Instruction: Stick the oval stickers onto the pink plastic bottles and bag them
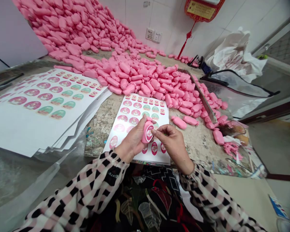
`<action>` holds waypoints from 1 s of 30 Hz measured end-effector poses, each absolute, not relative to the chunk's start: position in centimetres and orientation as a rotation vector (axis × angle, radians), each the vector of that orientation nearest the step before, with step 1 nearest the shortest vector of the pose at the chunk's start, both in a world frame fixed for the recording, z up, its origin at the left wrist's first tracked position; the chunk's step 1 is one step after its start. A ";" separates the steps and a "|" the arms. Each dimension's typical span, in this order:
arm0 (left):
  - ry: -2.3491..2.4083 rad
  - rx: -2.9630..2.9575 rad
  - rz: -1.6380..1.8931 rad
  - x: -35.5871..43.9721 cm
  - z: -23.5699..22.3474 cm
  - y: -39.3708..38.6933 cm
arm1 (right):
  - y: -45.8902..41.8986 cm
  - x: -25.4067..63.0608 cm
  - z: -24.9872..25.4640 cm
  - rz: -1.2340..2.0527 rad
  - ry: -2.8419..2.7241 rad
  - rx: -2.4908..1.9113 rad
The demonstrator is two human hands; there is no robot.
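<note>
A person, seen from their own viewpoint, works at a worn, paint-stained table. Their left hand is closed around a small pink bottle, neck end up, held above a white sticker sheet near the front edge. On the bottle's face is a darker pink oval label with a white rim. The right hand has its thumb and curled forefinger at the label's right side; whether they grip its edge or only touch it, I cannot tell.

The sticker sheet carries rows of pink and green labels, with red ones along the top. To the left lies a loose stack of similar sheets. Behind, a great heap of pink bottles spreads across the table and rises toward the upper left. Two single bottles lie just right of the sheet. A narrow strip runs through the heap's right side, near a clear plastic bag. On the tiled wall are sockets and a red hanging ornament. The person's sleeves are checked black, white and pale pink.
</note>
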State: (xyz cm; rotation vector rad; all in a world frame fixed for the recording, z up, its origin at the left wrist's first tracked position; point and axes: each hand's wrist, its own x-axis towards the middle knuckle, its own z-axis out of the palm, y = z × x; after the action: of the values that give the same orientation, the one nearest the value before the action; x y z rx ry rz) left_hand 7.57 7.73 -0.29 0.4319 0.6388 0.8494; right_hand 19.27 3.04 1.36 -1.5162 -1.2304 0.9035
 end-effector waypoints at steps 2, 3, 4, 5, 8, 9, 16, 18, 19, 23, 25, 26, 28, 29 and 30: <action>0.634 0.442 0.849 7.6 -0.3 7.7 | 3.2 19.1 1.3 0.875 -1.248 -1.523; 0.633 0.447 0.849 7.5 -0.3 7.8 | 3.2 19.1 1.3 0.875 -1.249 -1.524; 0.631 0.452 0.849 7.5 -0.3 7.8 | 3.2 19.0 1.3 0.880 -1.247 -1.523; 0.633 0.457 0.849 7.5 -0.2 7.8 | 3.3 19.0 1.2 0.884 -1.243 -1.521; 0.636 0.463 0.850 7.5 -0.2 7.8 | 3.3 19.0 1.1 0.878 -1.244 -1.528; 0.633 0.462 0.851 7.5 -0.2 7.8 | 3.3 19.0 1.1 0.873 -1.247 -1.534; 0.628 0.469 0.851 7.6 -0.3 7.7 | 3.3 19.1 1.0 0.841 -1.264 -1.561; 0.632 0.466 0.843 7.6 -0.3 7.7 | 3.3 19.2 1.0 0.857 -1.260 -1.550; 0.635 0.466 0.840 7.6 -0.3 7.7 | 3.3 19.2 1.0 0.868 -1.257 -1.546; 0.648 0.478 0.844 7.7 -0.2 7.7 | 3.3 19.3 0.7 0.851 -1.267 -1.579; 0.649 0.484 0.840 7.7 -0.3 7.7 | 3.2 19.4 0.5 0.819 -1.296 -1.600; 0.649 0.484 0.833 7.7 -0.3 7.6 | 3.2 19.5 0.5 0.795 -1.323 -1.608; 0.646 0.475 0.823 7.6 -0.3 7.6 | 3.0 19.6 0.8 0.707 -1.425 -1.637; 0.643 0.469 0.819 7.6 -0.2 7.6 | 2.9 19.6 1.0 0.630 -1.499 -1.664; 0.635 0.464 0.815 7.6 -0.1 7.6 | 2.8 19.7 1.3 0.537 -1.581 -1.696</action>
State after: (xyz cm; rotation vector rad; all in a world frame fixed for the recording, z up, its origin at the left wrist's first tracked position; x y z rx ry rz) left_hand 7.59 7.57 -0.15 0.4641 0.6353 0.8155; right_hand 19.70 2.79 1.25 -1.6958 -1.5808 0.5366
